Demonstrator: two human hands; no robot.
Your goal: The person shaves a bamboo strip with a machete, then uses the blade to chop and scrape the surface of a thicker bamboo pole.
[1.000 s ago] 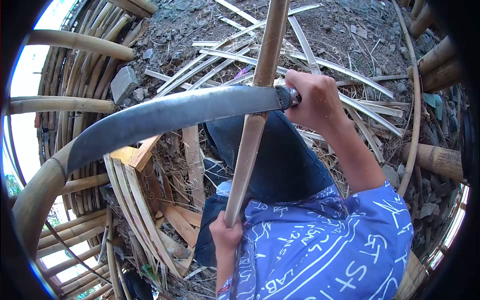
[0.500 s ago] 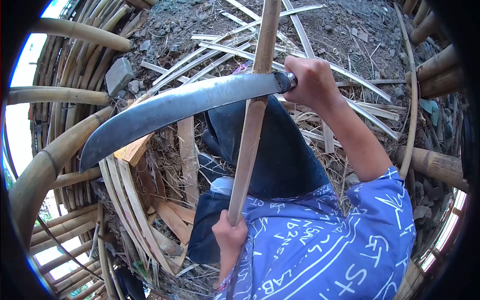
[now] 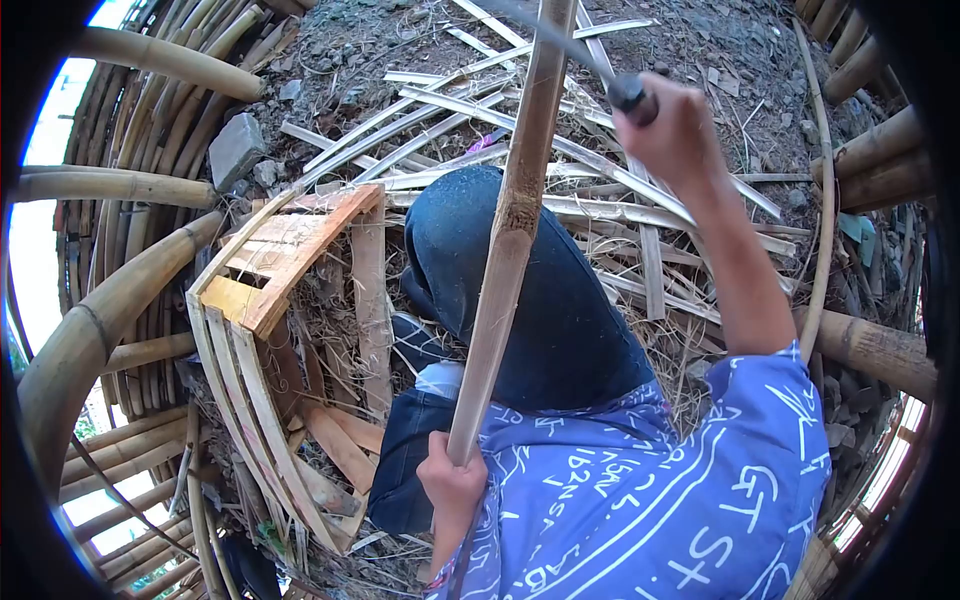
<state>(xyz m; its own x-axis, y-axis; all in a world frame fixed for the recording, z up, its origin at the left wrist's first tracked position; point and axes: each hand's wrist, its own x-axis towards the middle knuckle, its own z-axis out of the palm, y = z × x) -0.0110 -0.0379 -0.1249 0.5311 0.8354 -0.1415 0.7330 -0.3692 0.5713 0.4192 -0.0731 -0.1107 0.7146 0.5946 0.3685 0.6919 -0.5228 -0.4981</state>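
My left hand (image 3: pixel 452 478) is closed around the lower end of a long split bamboo piece (image 3: pixel 490 320), which slants up past my bent knee (image 3: pixel 455 230) and out at the top of the view. A node marks the bamboo about midway. At the upper right, my right hand (image 3: pixel 672 130) grips the dark handle of a machete (image 3: pixel 630 95). Its blade, thin and smeared by motion, crosses the upper part of the bamboo and runs out past the top edge.
A slatted wooden crate (image 3: pixel 310 270) lies to the left of my legs. Several pale bamboo strips (image 3: pixel 440 100) are strewn over the dirt ahead. A grey block (image 3: pixel 238 152) rests near the bamboo poles (image 3: pixel 120 300) at the left, and more poles (image 3: pixel 870 335) line the right side.
My right hand has moved up and to the right with the machete, whose blade has turned from broadside to nearly edge-on. The left hand keeps its hold; the bamboo's top has swung slightly right.
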